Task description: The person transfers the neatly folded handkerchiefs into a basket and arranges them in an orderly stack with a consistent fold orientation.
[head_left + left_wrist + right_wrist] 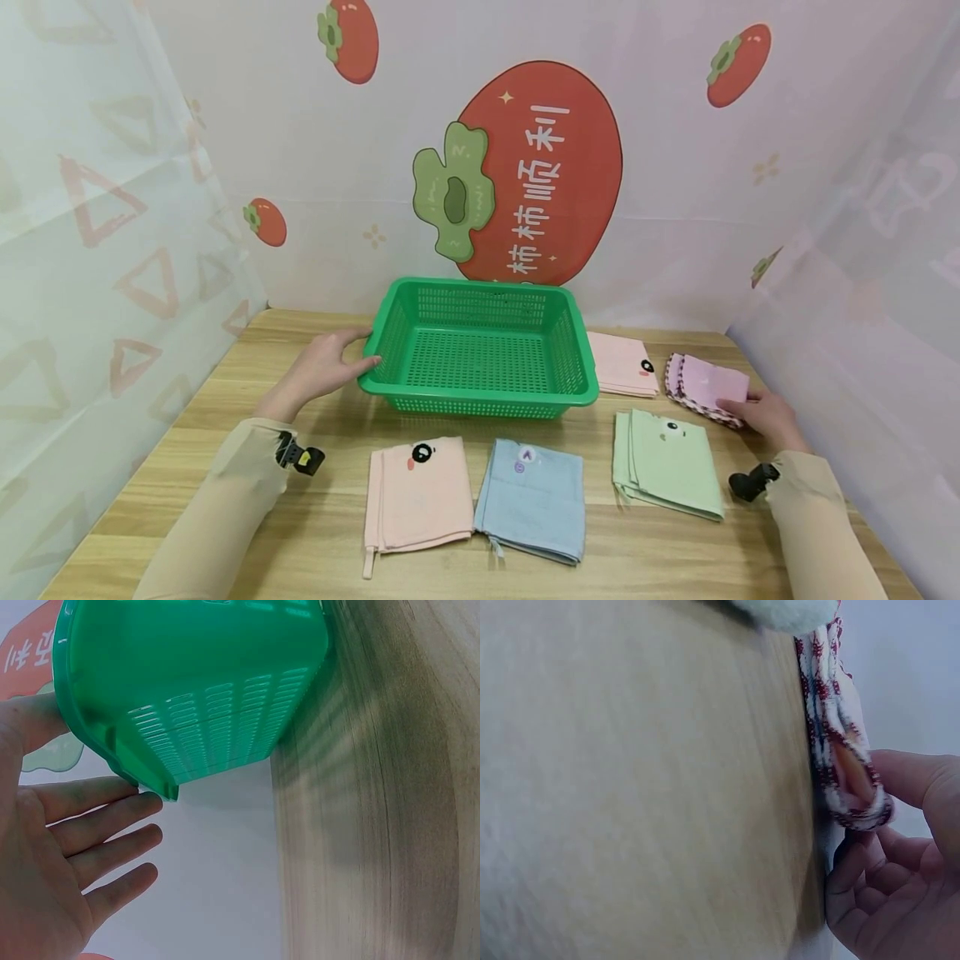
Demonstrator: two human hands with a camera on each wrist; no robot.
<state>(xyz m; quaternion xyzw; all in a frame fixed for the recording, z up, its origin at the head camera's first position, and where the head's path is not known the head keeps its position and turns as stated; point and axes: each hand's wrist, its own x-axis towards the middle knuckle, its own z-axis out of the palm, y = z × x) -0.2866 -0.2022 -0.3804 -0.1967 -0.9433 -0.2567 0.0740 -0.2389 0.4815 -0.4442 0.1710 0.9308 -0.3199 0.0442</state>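
Nearest the person, three folded cloths are lying in a row on the pale wooden counter [225,400]: a peach folded cloth with a small black-and-red face patch [418,493] on the left, a light blue folded cloth with a purple patch [532,500] in the middle, and a mint green folded cloth [667,462] on the right, set slightly apart from the other two.

Beside the green cloth, the right hand [765,417] is resting at the near edge of a pink folded cloth with a dark red scalloped trim [708,387]. In the right wrist view the thumb is lying on top of the trimmed edge [844,772] while the other fingers [877,881] are curling beneath it, so the hand is pinching the cloth's corner; the cloth is lying flat on the counter.

Further back, a green perforated plastic basket [480,350] is standing upright in the middle of the counter with nothing showing inside it. The left hand [322,371] is lying against the basket's left rim, its straight, relaxed fingers [112,832] touching the rim's corner rather than gripping it, the thumb up along the side.

Just right of the basket, a pale pink folded cloth with a small face patch [622,362] is lying flat. Behind everything, a white backdrop printed with red persimmons [540,167] is hanging.
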